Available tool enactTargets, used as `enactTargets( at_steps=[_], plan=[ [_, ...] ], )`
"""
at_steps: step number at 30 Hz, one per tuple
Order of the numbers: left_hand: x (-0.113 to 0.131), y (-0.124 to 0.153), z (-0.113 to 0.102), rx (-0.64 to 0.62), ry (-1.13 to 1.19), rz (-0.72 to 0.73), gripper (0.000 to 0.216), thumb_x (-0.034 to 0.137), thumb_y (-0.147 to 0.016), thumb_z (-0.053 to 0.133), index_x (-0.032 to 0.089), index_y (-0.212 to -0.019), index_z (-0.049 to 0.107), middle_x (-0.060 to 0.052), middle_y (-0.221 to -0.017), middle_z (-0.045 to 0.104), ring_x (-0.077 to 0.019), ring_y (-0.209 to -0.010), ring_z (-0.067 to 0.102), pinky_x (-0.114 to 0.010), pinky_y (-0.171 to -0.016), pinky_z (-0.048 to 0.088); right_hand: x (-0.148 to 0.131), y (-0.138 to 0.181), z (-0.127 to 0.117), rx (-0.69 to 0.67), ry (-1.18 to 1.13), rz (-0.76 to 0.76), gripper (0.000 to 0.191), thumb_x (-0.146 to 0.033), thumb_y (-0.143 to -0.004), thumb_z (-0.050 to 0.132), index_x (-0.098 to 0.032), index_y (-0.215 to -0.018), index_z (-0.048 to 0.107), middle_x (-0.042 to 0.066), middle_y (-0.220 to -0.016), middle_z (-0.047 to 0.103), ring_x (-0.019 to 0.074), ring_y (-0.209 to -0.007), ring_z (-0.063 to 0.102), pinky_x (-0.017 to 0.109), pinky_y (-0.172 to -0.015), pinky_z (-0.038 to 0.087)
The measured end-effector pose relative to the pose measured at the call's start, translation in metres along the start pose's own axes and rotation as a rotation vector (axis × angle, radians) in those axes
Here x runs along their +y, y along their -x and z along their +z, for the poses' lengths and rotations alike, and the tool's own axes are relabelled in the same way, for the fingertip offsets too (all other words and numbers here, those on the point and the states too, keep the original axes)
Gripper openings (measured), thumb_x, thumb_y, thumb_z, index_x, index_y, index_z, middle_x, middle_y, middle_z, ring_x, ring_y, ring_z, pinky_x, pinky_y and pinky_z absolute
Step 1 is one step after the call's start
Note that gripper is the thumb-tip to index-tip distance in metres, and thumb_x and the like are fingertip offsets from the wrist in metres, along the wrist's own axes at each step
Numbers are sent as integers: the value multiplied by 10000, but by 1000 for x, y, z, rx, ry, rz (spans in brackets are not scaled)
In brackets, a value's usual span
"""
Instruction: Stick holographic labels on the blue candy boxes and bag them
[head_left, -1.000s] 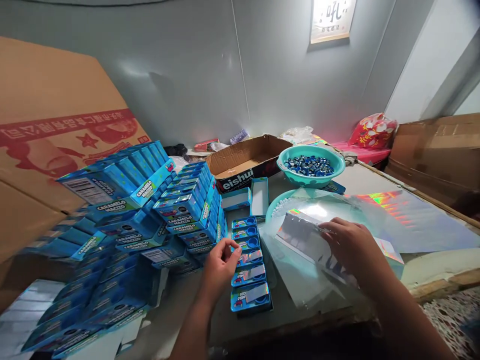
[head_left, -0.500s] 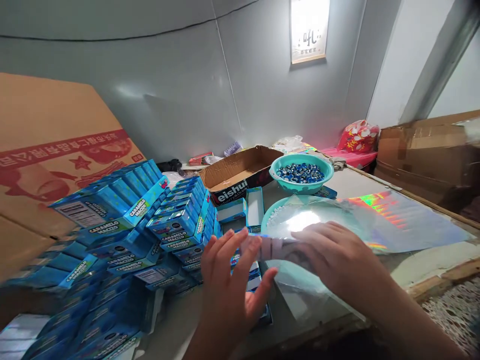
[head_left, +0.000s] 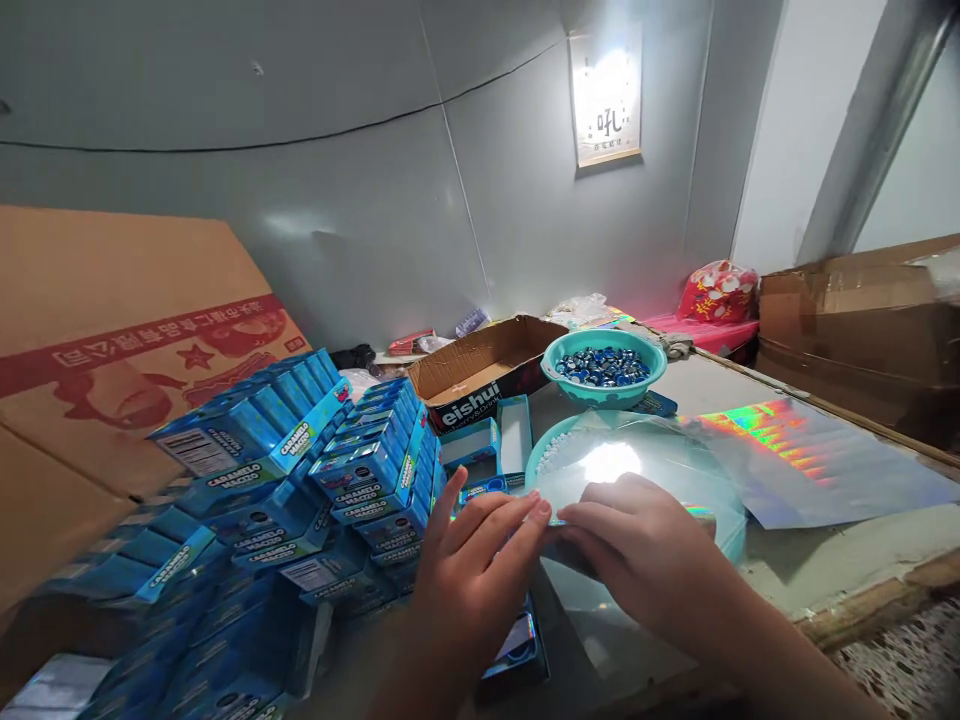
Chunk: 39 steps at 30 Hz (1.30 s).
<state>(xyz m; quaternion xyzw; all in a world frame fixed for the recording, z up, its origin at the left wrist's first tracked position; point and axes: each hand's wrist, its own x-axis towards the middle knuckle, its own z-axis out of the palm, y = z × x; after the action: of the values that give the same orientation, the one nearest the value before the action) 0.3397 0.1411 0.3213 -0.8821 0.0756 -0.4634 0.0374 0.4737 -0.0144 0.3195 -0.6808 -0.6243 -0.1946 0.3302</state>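
Note:
My left hand [head_left: 484, 565] and my right hand [head_left: 637, 545] meet fingertip to fingertip above the table. Between them they pinch a thin, shiny-edged piece [head_left: 556, 520], mostly covered by the fingers; its kind I cannot make out. The left thumb or a finger sticks up apart from the rest. Just beyond the right hand, clear plastic film [head_left: 611, 615] lies over a turquoise basin [head_left: 534, 450] with small white things at its left side. Open blue boxes [head_left: 516, 430] stand beyond the left hand, and another blue box [head_left: 521, 650] lies below the hands.
Stacked blue caramel boxes [head_left: 367, 470] fill the left side before a large carton [head_left: 142, 260]. Behind are an open black-sided tray [head_left: 480, 400] and a turquoise bowl [head_left: 551, 375] of blue-wrapped pieces. A holographic sheet [head_left: 832, 480] lies right, near the table edge.
The pale, segmented item seen between the hands is now mostly covered. My hands have come closer together, the left fingers moving in to meet the right. The view has tilted up slightly.

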Motion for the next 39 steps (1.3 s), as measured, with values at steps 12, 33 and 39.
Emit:
enactTargets(
  at_steps=[12, 33, 39],
  plan=[
    [7, 25, -8, 151, -161, 87, 276, 71, -783, 777, 205, -1019, 724, -38, -968, 804, -161, -1009, 660, -388, -1151, 369, -13, 3, -6, 128, -62, -69, 204, -270, -1020, 535, -186, -936, 700, 0, -721, 661, 145, -641, 512, 298, -657, 324],
    [-8, 62, 7, 503, 804, -1305, 318, 309, -752, 810, 217, -936, 567, 32, -814, 702, -129, -796, 722, -220, -739, 548, 27, 1, -3, 59, 370, 437, 209, -281, -977, 531, -215, -945, 727, 43, -907, 746, 234, -775, 660, 349, -728, 382],
    [-18, 60, -4, 573, 924, -1445, 630, 324, -595, 908, 236, -1066, 498, 60, -808, 674, -111, -803, 707, -212, -802, 532, 57, -3, 17, -515, 433, 594, 299, -274, -994, 491, -174, -802, 698, 98, -879, 730, 266, -850, 674, 358, -703, 346]
  ],
)
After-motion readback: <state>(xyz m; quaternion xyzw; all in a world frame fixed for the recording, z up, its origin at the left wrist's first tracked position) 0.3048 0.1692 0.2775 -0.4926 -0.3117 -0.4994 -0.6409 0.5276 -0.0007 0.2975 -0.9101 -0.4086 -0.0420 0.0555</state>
